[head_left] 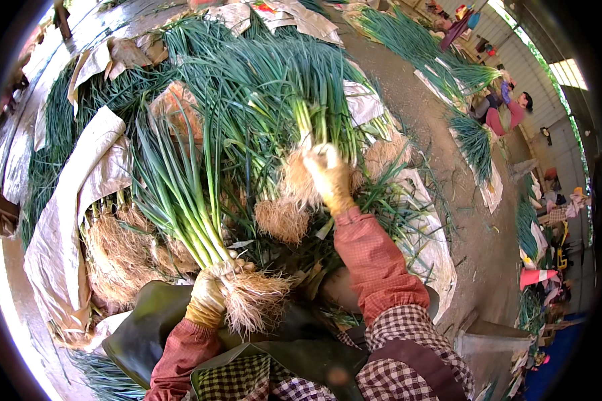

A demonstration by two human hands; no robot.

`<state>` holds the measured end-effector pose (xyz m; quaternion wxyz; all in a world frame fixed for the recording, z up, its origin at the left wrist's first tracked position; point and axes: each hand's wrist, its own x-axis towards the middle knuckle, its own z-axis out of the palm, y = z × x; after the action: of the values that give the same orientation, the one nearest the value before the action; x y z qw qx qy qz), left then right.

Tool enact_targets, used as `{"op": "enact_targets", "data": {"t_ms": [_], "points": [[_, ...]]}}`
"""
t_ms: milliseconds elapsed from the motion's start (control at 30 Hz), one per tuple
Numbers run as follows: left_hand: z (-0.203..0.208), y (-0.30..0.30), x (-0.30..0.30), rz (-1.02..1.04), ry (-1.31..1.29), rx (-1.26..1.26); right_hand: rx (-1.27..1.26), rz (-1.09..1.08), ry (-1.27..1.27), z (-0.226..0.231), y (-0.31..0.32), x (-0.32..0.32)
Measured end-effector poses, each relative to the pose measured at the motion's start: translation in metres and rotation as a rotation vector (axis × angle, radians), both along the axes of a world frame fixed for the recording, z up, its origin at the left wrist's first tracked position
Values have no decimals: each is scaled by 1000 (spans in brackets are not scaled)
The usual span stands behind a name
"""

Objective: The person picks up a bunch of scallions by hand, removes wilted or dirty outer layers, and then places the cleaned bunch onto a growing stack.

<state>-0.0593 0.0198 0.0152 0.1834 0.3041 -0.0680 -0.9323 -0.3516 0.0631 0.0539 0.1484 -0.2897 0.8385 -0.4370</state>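
Observation:
My left hand (211, 291), in a pale yellow glove, is closed around the white stems of a bunch of green onions (184, 210) just above my lap. Their shaggy tan roots (251, 301) hang to the right of the fist, and the leaves point up and away. Farther off and to the right, my gloved right hand (328, 175) is closed at the stem bases of a second bunch of green onions (314, 123). Its roots (299, 177) hang beside the fingers. More rooted green onions (281, 217) lie beneath that hand.
A large heap of green onions (214, 63) spreads ahead. Pale woven sacking (70, 227) lies at the left, and another sheet (428, 234) at the right. Past the concrete floor (471, 247), a person (505, 113) handles green onions. A traffic cone (536, 277) stands at the far right.

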Motion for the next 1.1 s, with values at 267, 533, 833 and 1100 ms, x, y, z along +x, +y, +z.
{"op": "enact_targets", "data": {"t_ms": [267, 533, 833, 1100], "points": [[-12, 8, 7, 1, 17, -34, 426, 54, 484, -60, 27, 33], [-11, 8, -1, 14, 0, -171, 347, 74, 11, -55, 0, 57], [-26, 21, 10, -130, -335, -273, -26, -91, -737, -69, 0, 155], [-22, 29, 15, -128, -336, -339, -84, -168, -1002, -79, 12, 140]]}}
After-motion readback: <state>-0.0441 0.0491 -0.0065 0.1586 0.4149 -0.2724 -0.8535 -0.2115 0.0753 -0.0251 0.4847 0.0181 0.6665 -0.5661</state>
